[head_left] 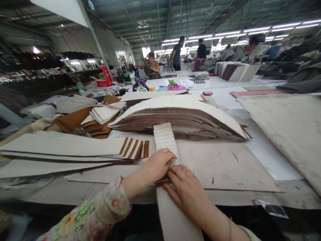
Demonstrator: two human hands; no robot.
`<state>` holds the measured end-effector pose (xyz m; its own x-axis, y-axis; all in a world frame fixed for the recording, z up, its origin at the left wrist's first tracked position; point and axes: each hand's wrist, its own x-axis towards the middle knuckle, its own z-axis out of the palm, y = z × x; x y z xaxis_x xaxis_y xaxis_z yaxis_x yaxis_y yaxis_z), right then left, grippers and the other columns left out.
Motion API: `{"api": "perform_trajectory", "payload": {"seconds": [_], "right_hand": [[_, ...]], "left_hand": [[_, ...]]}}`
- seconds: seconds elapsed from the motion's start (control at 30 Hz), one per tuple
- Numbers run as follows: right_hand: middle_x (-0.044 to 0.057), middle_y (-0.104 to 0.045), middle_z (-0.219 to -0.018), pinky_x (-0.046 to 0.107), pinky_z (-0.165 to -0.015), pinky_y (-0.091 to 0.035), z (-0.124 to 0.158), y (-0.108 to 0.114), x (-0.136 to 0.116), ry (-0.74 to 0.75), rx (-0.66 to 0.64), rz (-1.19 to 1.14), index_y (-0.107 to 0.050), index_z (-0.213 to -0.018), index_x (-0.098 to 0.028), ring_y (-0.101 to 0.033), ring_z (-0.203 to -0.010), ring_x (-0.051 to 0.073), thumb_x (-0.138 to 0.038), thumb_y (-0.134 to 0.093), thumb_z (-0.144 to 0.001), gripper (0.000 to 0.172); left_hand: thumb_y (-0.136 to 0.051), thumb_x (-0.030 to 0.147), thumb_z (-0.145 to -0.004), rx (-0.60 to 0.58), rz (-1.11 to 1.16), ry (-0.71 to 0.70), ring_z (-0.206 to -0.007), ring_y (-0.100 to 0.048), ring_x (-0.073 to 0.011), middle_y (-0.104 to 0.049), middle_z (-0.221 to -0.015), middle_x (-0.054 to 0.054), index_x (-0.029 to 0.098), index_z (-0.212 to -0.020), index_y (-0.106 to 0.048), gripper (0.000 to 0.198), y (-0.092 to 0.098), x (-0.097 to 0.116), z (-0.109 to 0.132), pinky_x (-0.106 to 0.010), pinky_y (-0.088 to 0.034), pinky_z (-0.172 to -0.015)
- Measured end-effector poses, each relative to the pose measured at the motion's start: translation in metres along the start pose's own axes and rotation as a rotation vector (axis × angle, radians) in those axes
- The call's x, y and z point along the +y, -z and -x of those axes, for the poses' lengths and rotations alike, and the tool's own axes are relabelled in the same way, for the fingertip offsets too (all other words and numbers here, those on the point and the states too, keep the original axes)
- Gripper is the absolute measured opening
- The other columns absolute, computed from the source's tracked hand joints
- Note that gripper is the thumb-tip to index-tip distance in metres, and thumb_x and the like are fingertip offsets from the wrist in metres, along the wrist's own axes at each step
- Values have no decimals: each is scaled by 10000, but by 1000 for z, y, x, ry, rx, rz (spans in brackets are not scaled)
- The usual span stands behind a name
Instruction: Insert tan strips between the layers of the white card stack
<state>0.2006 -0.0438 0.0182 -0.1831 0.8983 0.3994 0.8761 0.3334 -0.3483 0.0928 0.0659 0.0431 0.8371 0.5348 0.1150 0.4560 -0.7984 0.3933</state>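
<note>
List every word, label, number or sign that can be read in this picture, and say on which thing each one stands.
None can be read.
The white strips under the left hand and right hand: blank.
The fanned sheet stack: blank.
The red container at the back: any print is too blurred to read.
The red-lidded jar: too small to tell.

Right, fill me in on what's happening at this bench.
A person at a large work table has both hands on a narrow fanned stack of white strips with brown undersides. The left hand presses on the strips from above, the right hand pinches their near edge. Behind lies a big fanned pile of white sheets; long strips lie to the left. Other people stand in the background.
</note>
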Motion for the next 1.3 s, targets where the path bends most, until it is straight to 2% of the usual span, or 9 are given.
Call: {"api": "perform_trajectory", "payload": {"seconds": [0.23,0.4,0.57,0.63,0.73,0.87,1.07,1.17,1.3], "right_hand": [[74,-582,-978,386,-924,-396,0,0,2,8,24,-7,-546,-1005,-162,-514,-982,207,-242,-518,-805,217],[73,-581,-896,388,-925,-392,1,-6,7,40,80,71,-522,-945,-140,-530,-912,194,-86,-403,-797,197],[69,-577,-844,397,-876,-423,-3,-8,12,-12,85,71,-487,-895,-160,-547,-856,195,-90,-380,-805,156],[85,-583,-908,402,-872,-428,-7,-7,14,-22,103,86,-477,-973,-156,-549,-886,199,-131,-392,-817,179],[111,-573,-1037,418,-926,-387,-11,-8,17,-8,108,154,-427,-1138,-131,-527,-981,207,-160,-402,-819,321],[122,-568,-1086,418,-944,-361,-16,-10,20,29,79,214,-427,-1175,-109,-509,-1021,209,-140,-378,-815,365],[104,-586,-992,393,-880,-391,-28,-9,20,71,10,220,-527,-1032,-145,-523,-942,208,-153,-381,-834,246],[80,-577,-862,366,-821,-406,-32,-8,17,88,-42,235,-557,-910,-156,-521,-853,198,-149,-386,-845,183],[66,-553,-753,343,-739,-420,-35,-8,13,117,-86,310,-563,-813,-156,-513,-751,191,-114,-386,-842,184]], "left_hand": [[-429,113,-829,-62,-124,-36,-876,-502,-174,-567,-911,-49,158,-994,-582,230,-3,7,5,-284,-413,-816],[-434,134,-832,-125,-206,-40,-858,-482,-200,-544,-893,-53,186,-1072,-557,274,2,12,9,-308,-415,-771],[-422,159,-852,-46,-92,-20,-867,-485,-181,-545,-900,-40,230,-1089,-567,287,0,1,14,-292,-403,-794],[-443,162,-843,8,-32,23,-894,-489,-177,-551,-906,-39,214,-1031,-591,245,-1,-7,17,-290,-397,-824],[-518,165,-795,64,35,87,-945,-490,-185,-562,-931,-41,182,-941,-599,168,-1,-16,24,-299,-388,-864],[-580,178,-753,99,91,148,-949,-500,-190,-574,-935,-40,173,-901,-586,149,0,-21,32,-301,-395,-859],[-570,165,-764,135,106,151,-934,-499,-176,-576,-918,-34,172,-868,-577,105,-3,-20,34,-297,-393,-851],[-544,176,-790,120,69,122,-914,-499,-173,-571,-907,-36,166,-837,-582,61,-4,-18,34,-292,-393,-837],[-502,184,-820,87,16,94,-901,-500,-173,-562,-901,-37,168,-820,-597,96,-4,-18,33,-293,-395,-815]]}}
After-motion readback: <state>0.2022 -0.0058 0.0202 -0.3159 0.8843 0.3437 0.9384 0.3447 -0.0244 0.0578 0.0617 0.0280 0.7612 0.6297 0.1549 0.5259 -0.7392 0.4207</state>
